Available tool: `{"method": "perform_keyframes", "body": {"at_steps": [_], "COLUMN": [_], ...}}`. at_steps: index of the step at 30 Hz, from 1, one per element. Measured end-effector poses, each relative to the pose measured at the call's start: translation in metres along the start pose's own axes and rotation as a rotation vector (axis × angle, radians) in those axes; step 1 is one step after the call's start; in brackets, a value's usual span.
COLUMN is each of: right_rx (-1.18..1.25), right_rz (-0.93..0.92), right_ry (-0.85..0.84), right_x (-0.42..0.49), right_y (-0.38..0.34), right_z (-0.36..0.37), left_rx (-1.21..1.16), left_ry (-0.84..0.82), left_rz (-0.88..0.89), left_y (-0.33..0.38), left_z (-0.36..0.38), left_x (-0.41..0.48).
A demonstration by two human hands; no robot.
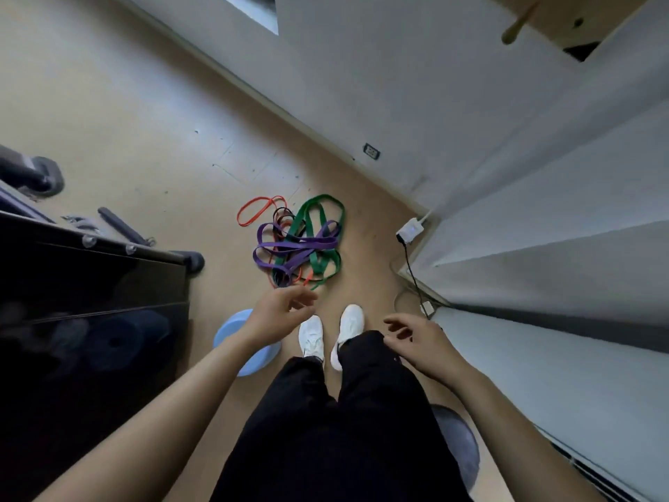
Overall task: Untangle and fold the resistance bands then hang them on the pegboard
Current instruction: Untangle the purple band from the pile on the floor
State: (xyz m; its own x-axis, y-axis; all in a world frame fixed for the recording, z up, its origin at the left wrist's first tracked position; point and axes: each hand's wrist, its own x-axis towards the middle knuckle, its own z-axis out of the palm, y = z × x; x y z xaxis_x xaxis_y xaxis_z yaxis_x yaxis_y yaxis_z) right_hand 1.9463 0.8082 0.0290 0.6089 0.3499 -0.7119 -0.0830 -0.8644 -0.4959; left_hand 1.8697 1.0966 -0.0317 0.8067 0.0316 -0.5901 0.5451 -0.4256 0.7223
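A tangled heap of resistance bands lies on the tan floor just ahead of my white shoes: a green band (318, 226), a purple band (289, 248), an orange band (253, 208) and a thin black one. My left hand (278, 309) hovers above the near edge of the heap, fingers relaxed and empty. My right hand (416, 338) hangs over my right leg, fingers loosely spread, holding nothing. At the top right a wooden board (557, 16) with a wooden peg (516, 25) sticks out from the wall.
A black glossy cabinet (90, 302) stands at my left, with a light blue round object (235, 338) beside it. A white adapter (411, 230) with a black cable lies near the wall corner at right. Dark gear lies on the floor at far left.
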Motion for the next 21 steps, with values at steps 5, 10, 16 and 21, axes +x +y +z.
{"method": "perform_keyframes", "body": {"at_steps": [5,10,16,21], "right_rx": [-0.008,-0.051,-0.071,-0.065], "right_rz": [-0.085,-0.158,-0.15,-0.114], "right_ry": [-0.092,-0.156,-0.178,-0.151], "right_x": [0.086,0.164,0.232,0.288], "right_y": [-0.034,-0.063,-0.103,-0.127], "right_z": [-0.034,-0.06,-0.063,-0.034], "left_rx": [-0.049,-0.242,-0.247,-0.211], "left_ry": [0.086,0.248,0.237,0.157], "left_rz": [-0.076,-0.113,-0.173,-0.21], "left_y": [0.013,0.024,0.018,-0.02], "left_z": [-0.033,-0.067,-0.113,-0.15], "left_x": [0.046,0.084,0.129,0.176]}}
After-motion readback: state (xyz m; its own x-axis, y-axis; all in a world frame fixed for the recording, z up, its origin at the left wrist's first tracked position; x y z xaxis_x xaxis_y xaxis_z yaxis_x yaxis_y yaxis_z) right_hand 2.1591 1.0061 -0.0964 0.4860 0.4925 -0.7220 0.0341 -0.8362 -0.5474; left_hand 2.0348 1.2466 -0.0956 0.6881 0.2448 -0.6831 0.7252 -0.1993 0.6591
